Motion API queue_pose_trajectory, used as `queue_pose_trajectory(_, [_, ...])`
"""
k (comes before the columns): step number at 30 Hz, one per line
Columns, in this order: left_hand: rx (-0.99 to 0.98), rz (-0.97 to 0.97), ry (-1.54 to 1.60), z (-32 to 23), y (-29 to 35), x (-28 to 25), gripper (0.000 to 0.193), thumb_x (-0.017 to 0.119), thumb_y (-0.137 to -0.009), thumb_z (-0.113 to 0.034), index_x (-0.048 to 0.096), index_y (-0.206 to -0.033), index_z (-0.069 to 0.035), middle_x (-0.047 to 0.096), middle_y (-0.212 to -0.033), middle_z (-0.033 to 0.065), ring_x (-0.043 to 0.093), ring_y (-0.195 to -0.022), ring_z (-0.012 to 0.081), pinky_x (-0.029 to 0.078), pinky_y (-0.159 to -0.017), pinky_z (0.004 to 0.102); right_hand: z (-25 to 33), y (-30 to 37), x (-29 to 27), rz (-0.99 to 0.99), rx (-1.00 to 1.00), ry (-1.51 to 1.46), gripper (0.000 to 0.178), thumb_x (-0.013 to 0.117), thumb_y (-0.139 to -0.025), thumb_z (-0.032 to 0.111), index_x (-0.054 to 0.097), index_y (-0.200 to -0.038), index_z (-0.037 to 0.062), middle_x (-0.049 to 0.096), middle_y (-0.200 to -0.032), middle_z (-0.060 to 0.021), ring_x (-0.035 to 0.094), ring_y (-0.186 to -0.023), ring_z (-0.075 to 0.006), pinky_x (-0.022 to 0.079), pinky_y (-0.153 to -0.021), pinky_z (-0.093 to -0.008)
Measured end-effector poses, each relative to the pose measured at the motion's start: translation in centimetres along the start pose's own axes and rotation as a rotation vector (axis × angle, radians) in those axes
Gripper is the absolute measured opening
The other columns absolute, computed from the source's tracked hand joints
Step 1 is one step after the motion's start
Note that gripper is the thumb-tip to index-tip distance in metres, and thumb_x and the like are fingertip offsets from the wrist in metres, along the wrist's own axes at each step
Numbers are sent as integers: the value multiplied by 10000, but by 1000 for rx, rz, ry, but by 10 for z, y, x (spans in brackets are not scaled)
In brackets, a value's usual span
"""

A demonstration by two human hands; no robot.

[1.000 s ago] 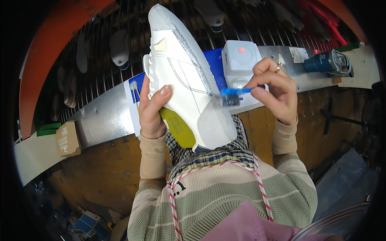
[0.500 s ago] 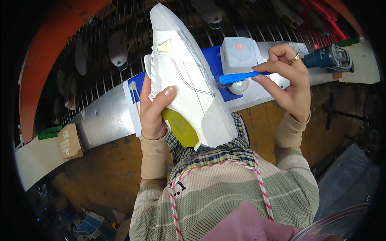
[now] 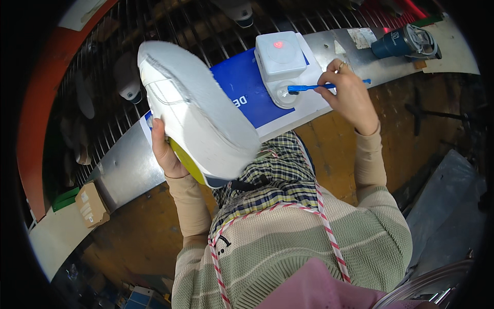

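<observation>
Your left hand (image 3: 165, 154) grips a white shoe upper (image 3: 195, 118) on its yellow last (image 3: 186, 162), the pale bottom turned up toward you. Your right hand (image 3: 349, 95) pinches a blue brush (image 3: 319, 87), its head resting in the round dish of the white glue pot (image 3: 282, 64) that stands on a blue sheet (image 3: 247, 98) on the metal bench (image 3: 128, 170).

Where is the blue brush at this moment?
In the head view, the blue brush is upper right, held in the right hand, its tip in the small dish of the white box.

metal bench ledge (image 3: 123, 170), dark rack (image 3: 170, 26), brown floor (image 3: 139, 232)
</observation>
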State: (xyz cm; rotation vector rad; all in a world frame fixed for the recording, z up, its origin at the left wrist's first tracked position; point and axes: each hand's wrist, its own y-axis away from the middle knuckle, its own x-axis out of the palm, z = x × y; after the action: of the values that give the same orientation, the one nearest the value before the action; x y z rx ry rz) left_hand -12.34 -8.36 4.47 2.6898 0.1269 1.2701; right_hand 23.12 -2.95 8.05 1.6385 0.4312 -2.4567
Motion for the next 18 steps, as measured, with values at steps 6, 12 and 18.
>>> queue_pose_trajectory(6, [-39,-74,27,12,-5,-28,666,495,-977,-539,441,-1445,-69,579,-1352,156,592,-1221,293,493,-1045,436,-17,25,70,-155,34,67,118,769,-745,68,665,-777,21,579,-908,-116,610,-734,-309,493,-648,-417])
queue_pose_trajectory(12, [-113,-94,-5,22,-5,-31,649,474,-991,-535,451,-1443,-69,574,-1364,153,603,-1205,281,502,-1024,426,-12,27,77,-202,35,38,127,788,-744,72,693,-808,16,576,-885,-112,599,-712,-285,486,-638,-395])
queue_pose_trajectory(18, [-127,-11,104,20,-6,-28,523,578,-994,-312,467,-1413,-20,601,-1327,173,619,-1189,273,517,-1007,402,-37,41,46,-77,300,-481,98,766,-821,104,747,-835,9,577,-771,-32,517,-654,-109,397,-549,-251])
